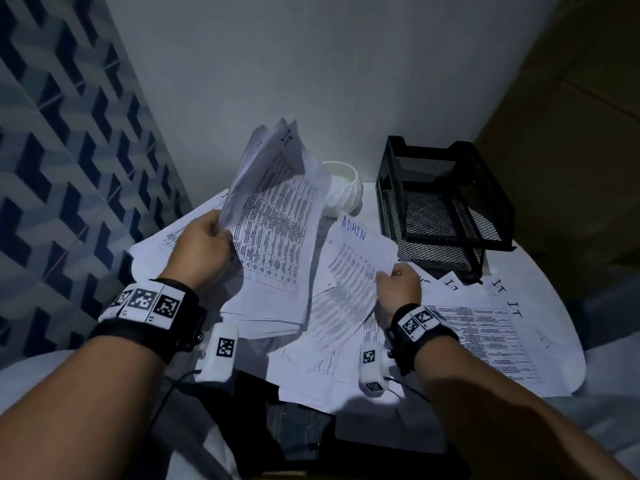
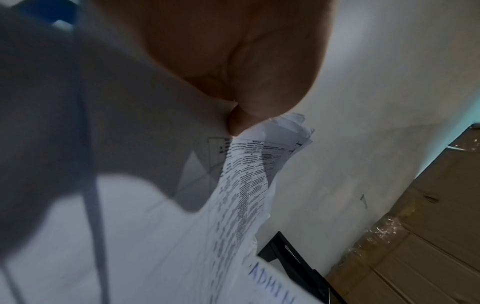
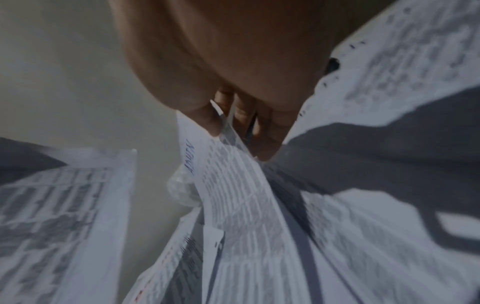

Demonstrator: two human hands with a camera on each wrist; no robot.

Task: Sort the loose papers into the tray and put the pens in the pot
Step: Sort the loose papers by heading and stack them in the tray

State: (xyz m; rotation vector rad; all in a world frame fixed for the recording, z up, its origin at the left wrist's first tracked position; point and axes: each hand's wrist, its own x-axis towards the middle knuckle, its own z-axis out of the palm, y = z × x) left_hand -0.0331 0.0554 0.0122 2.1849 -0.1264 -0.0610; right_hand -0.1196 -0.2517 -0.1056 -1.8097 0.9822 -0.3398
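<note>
Left hand (image 1: pixel 202 245) grips a stack of printed sheets (image 1: pixel 277 237), fingers curled round its left edge; the stack stands tilted up off the tabletop (image 1: pixel 540 282), its top corner marked "IT". In the left wrist view the thumb (image 2: pixel 237 121) presses on the sheets' edge.

Under and left of that grip, more loose papers (image 1: pixel 162 237) lie flat. Behind the lifted stack, beyond the left grip, sits a white pot (image 1: pixel 346 188), partly hidden by the paper; pens not visible.

Right of the stack, the right hand (image 1: pixel 398 285) pinches the right edge of a sheet labelled "ADMIN" (image 1: pixel 353 258), raised slightly and curling. The right wrist view shows fingers (image 3: pixel 244 111) behind the sheet and the thumb in front, blurred.

Beyond and right of the right grip stands a black mesh tray (image 1: pixel 446 202) with two tiers; whether any paper lies in it I cannot tell. Right of and below the right grip, more sheets marked "IT" (image 1: pixel 485 327) lie spread on the tabletop, overlapping. Cardboard boxes (image 2: pixel 428 216) stand at the far right by the wall.
</note>
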